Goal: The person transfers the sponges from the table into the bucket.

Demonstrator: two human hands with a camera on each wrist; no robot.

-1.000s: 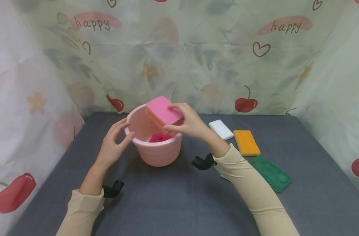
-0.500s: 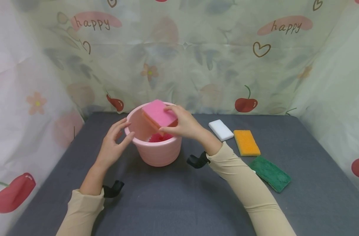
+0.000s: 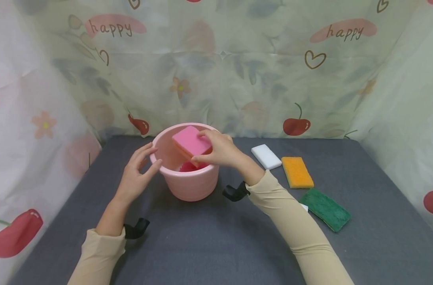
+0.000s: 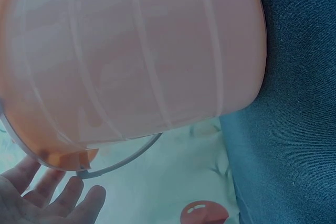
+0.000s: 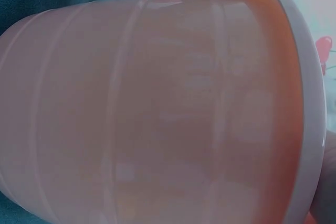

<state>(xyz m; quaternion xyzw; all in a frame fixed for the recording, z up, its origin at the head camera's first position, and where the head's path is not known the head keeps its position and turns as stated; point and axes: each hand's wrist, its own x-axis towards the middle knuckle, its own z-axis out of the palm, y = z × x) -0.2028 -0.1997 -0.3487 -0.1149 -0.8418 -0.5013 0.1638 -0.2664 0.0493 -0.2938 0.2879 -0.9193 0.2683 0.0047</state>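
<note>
Right, sponge [image 3: 192, 139] is tilted in the mouth of the bucket [image 3: 191, 186], which stands left of middle toward the back edge of the table [image 3: 202, 249]. Right hand [image 3: 220, 148] grasps it, thumb and fingers pinching the near side; bucket wall hides most of this grip in the right wrist view. Left hand [image 3: 134, 174] isn't clenched: fingers loosely spread at the left rim, looks like touching, pressure can't tell. A red item [image 3: 188, 168] lies in the bucket, partly covered by the sponge from above. Toward the right edge: white block [image 3: 266, 156], orange sponge [image 3: 297, 172], green pad [image 3: 326, 209], plus a white scrap of something by the right sleeve [image 3: 298, 229], mostly hidden. Step in hand reads as putting the sponge into the bucket. To do it well: keep the pinch light, since it likely squashes; aim for the space left of the red item; clear the rim with the knuckles; let go low so it doesn't bounce or tip. Left fingers should just steady the rim, as a hard push could slide the bucket.
</note>
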